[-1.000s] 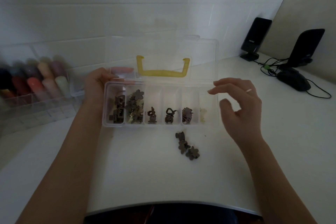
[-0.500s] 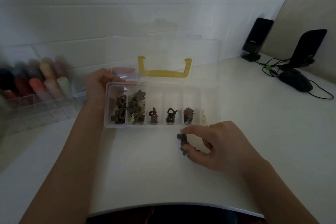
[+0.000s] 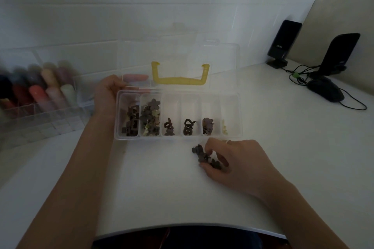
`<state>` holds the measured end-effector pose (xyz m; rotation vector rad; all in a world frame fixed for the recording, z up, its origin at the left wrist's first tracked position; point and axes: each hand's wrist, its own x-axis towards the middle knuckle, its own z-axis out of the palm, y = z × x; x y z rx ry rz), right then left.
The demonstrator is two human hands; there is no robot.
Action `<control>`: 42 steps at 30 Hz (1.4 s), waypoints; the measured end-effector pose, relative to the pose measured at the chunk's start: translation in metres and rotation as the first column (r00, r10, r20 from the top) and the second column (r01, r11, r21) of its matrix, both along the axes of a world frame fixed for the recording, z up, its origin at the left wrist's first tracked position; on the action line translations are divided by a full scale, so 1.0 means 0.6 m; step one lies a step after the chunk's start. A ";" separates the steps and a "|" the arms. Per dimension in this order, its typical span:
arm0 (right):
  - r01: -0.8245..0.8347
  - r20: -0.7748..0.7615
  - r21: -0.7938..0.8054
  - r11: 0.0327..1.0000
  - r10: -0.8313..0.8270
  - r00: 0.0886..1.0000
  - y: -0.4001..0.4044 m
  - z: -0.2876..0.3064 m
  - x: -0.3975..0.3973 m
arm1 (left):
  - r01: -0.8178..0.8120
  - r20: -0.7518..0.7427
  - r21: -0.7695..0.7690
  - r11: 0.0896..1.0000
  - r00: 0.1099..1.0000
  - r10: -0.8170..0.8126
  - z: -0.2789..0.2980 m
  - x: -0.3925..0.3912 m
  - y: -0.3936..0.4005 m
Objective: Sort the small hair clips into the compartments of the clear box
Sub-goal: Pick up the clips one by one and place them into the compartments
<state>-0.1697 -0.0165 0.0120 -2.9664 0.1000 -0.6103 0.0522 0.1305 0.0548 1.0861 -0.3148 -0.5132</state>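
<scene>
Right hand [image 3: 238, 161] curled over the loose hair clips [image 3: 204, 156] mid-worktop, just before the clear box [image 3: 178, 137], probably pinching one. Left hand [image 3: 109, 91] gripped the box's far-left corner. Best lift one clip only, match compartment by shape.

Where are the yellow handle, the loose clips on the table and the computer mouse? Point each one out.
yellow handle [image 3: 178, 81], head view, on the middle of its long bar.
loose clips [image 3: 197, 150], head view, on the leftmost dark clip of the pile.
computer mouse [image 3: 324, 89], head view, on the top of its back.
</scene>
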 end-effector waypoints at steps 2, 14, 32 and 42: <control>-0.003 0.059 0.066 0.998 -0.001 0.998 -0.001 0.000 -0.001 | 0.002 0.007 0.000 1.000 1.000 -0.002 0.001 -0.001 0.000; -0.150 0.206 0.833 0.533 -0.048 0.977 0.003 0.018 0.008 | 0.013 0.015 0.001 1.000 1.000 -0.013 -0.001 -0.004 -0.002; 0.103 0.485 0.238 0.966 -0.210 0.849 0.016 0.033 0.043 | 0.019 0.076 0.013 1.000 0.997 -0.020 -0.009 -0.004 -0.014; 0.061 0.367 -0.068 0.996 -0.032 0.930 0.064 0.079 0.163 | 0.038 0.000 0.002 0.999 0.999 -0.038 -0.007 -0.012 -0.021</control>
